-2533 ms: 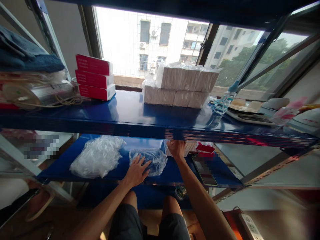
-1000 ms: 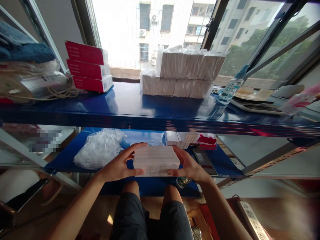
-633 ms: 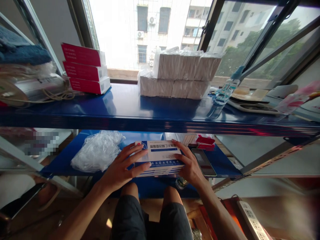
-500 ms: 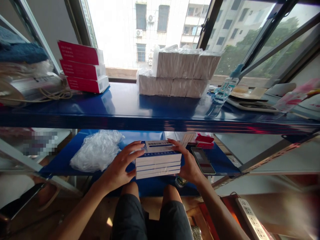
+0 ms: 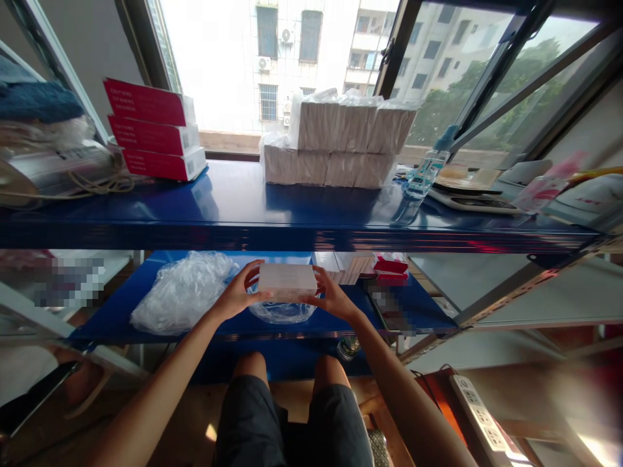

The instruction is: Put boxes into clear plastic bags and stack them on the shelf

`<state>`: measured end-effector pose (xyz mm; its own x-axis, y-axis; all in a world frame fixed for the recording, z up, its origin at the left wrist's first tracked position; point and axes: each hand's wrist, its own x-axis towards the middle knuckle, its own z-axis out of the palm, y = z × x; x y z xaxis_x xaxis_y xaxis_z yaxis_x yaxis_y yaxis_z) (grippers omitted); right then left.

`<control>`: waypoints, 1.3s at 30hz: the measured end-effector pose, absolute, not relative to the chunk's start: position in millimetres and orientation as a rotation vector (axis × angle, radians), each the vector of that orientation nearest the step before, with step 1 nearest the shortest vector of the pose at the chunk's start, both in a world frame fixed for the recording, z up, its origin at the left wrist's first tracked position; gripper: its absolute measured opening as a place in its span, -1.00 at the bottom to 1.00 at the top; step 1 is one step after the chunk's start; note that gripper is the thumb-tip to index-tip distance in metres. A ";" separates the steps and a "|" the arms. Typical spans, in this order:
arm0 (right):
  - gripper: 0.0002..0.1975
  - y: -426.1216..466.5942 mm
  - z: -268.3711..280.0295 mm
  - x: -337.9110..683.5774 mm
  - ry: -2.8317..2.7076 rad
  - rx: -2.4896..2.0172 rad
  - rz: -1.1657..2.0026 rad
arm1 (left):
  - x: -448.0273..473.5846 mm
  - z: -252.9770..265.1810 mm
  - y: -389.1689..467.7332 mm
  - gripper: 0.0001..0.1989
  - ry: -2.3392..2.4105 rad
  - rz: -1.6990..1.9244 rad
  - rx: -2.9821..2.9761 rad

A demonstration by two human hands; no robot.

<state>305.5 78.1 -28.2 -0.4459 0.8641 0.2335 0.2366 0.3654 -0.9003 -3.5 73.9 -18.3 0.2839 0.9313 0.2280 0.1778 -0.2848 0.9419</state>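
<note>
A stack of white boxes [image 5: 287, 280] is held between my two hands over the lower blue shelf. My left hand [image 5: 239, 292] grips its left end, and my right hand [image 5: 333, 293] grips the right end. Just beneath and in front of the stack lies a clear plastic bag [image 5: 283, 312], its upper part hidden by the boxes. To the left of my left hand sits a heap of clear plastic bags [image 5: 182, 292]. Beyond my right hand stand more white boxes [image 5: 348, 267] with small red boxes [image 5: 390, 267] beside them.
The upper blue shelf [image 5: 233, 201] runs across above my hands. On it stand red-and-white boxes [image 5: 150, 133], plastic-wrapped white packs [image 5: 335, 143], a spray bottle [image 5: 431, 165] and a scale [image 5: 474, 200]. A power strip [image 5: 479, 412] lies low at right.
Both hands have moved the box stack away from me, deeper over the lower shelf. Its blue-printed face has turned out of sight, and a plain white face shows. The view has shifted slightly.
</note>
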 end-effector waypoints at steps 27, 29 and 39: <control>-0.68 92.2 4.4 269.0 -1.325 -1.168 0.762 | 9.4 -1.7 68.9 -0.77 1.389 1.565 1.651; -0.76 81.5 27.8 267.3 -1.422 -1.166 0.588 | 19.0 13.5 61.7 -0.78 1.269 1.686 1.675; -0.81 38.3 65.3 237.9 -2.205 -1.029 0.318 | 54.6 4.0 61.7 -0.53 0.714 1.240 1.613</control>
<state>237.9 38.3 65.3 -0.4611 0.7500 0.4742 0.5856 0.6587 -0.4724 54.6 61.7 4.0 0.3164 0.8639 0.3919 -0.0948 -0.3822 0.9192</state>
